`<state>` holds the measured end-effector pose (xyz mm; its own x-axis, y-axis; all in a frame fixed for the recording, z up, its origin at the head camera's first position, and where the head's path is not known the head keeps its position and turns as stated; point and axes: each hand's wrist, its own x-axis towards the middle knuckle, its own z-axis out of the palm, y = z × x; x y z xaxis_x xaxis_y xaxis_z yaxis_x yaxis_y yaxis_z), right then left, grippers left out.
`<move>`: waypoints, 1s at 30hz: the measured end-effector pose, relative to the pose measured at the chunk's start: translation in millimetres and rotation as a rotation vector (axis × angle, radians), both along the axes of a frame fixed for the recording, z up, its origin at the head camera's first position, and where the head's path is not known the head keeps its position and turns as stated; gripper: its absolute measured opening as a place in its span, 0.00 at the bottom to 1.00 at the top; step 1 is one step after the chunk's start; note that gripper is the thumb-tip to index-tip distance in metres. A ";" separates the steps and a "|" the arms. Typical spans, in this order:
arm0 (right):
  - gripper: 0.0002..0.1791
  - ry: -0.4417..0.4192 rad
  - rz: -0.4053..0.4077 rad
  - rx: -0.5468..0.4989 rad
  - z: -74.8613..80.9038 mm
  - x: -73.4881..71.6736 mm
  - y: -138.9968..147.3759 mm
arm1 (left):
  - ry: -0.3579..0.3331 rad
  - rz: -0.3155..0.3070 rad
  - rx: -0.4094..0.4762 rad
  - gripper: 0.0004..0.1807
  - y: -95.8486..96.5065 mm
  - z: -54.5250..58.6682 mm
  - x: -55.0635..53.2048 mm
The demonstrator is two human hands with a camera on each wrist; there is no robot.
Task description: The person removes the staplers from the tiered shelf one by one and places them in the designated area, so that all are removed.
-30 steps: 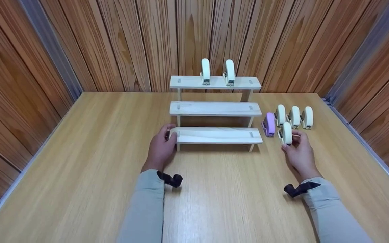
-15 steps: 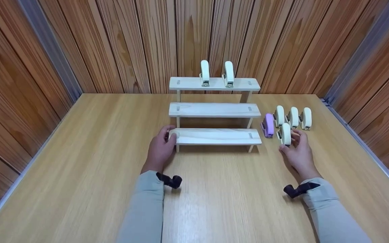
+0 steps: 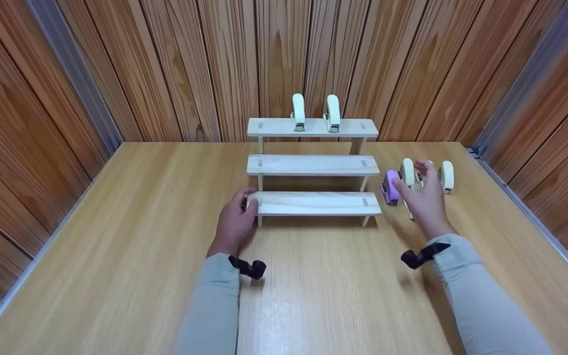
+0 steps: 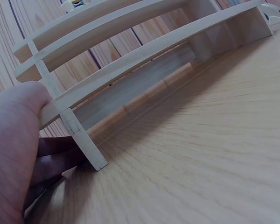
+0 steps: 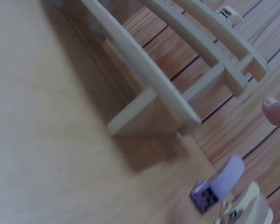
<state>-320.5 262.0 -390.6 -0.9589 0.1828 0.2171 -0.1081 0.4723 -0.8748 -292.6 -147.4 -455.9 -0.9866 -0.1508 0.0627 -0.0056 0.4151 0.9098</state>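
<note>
A three-tier wooden display stand (image 3: 316,204) sits on the table. My left hand (image 3: 234,222) grips the left end of its lowest shelf, thumb on top and fingers by the leg (image 4: 84,140). To the right of the stand, my right hand (image 3: 428,204) is raised over a group of mini staplers, thumb and fingers spread apart, with nothing visible between them. A purple stapler (image 3: 391,187) stands left of the hand, with cream staplers (image 3: 407,171) behind and a cream stapler (image 3: 447,176) farther right. The hand covers most of the front and middle cream ones.
Two cream staplers stand on the top shelf (image 3: 259,126), one left (image 3: 298,113) and one right (image 3: 333,114). Wood-panelled walls (image 3: 180,69) enclose the table (image 3: 141,222) at the back and sides. A black wrist camera (image 3: 424,255) is strapped over each sleeve.
My right hand has let go of the front cream stapler and moved up and slightly left, above the group. My left hand stays on the stand. The head view has tilted slightly.
</note>
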 end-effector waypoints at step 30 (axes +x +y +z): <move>0.43 0.119 0.120 0.081 63.9 -63.6 -89.1 | 0.007 0.009 -0.005 0.16 -0.2 2.0 -1.4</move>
